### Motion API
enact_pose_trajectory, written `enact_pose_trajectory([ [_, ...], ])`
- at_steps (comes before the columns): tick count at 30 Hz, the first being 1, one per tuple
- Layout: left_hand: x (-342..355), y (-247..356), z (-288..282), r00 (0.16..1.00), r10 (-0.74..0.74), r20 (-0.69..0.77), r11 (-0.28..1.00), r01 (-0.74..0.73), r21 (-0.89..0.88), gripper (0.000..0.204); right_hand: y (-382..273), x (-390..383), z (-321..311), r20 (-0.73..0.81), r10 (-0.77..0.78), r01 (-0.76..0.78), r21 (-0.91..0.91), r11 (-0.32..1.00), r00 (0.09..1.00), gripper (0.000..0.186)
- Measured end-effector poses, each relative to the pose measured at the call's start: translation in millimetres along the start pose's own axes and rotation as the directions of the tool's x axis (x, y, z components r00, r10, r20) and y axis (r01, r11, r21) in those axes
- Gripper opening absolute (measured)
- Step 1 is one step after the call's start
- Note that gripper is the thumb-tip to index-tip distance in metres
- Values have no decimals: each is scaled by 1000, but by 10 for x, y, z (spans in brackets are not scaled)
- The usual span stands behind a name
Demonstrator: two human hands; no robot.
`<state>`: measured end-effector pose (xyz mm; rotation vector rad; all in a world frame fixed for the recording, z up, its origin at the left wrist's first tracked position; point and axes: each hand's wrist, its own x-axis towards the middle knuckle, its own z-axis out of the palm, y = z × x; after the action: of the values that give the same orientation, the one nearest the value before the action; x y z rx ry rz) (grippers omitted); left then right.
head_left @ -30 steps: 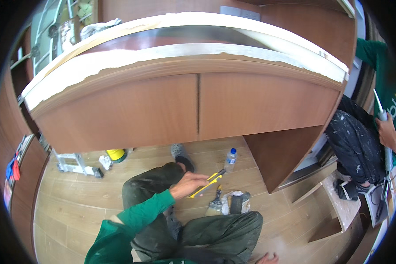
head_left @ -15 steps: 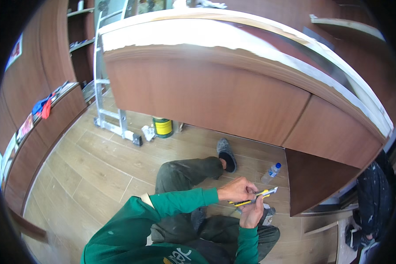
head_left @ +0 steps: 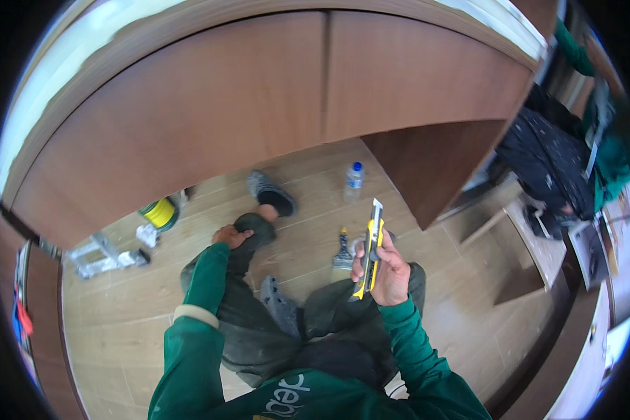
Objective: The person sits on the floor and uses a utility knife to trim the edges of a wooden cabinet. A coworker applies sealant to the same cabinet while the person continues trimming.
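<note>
My right hand (head_left: 390,271) holds a yellow, black and grey utility knife (head_left: 369,253) upright above my right thigh, its pale blade tip pointing away from me. Resting on my bent left knee, my left hand (head_left: 232,236) holds nothing and its fingers lie over the trouser cloth. On the floor just beyond the knife lies a putty knife (head_left: 342,253) with a wide metal blade and a yellow-ended handle. Farther off, a clear water bottle (head_left: 354,185) with a blue cap stands on the boards.
A brown wood-panelled counter (head_left: 210,105) curves across in front of me. By its base at left are a yellow-and-green can (head_left: 159,214), white crumpled paper (head_left: 148,235) and a ladder's foot (head_left: 105,256). To the right, another person (head_left: 549,150) is beside a low wooden stool (head_left: 535,238).
My left hand has left the utility knife and moved onto my left knee. The knife is now upright in my right hand alone. My view has turned right and downward.
</note>
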<state>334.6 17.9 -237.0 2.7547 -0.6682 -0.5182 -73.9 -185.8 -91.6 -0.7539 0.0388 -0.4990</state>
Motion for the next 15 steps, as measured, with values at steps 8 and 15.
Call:
enact_pose_trajectory([
  [8,-369,339,-175,990,-134,-44,960,141,243,96,-313,-176,-169,-28,-173,169,-110,979,984,66],
  [15,-425,820,-103,995,-101,-19,935,101,340,97,-741,-226,-663,-291,-170,117,-193,974,941,58],
])
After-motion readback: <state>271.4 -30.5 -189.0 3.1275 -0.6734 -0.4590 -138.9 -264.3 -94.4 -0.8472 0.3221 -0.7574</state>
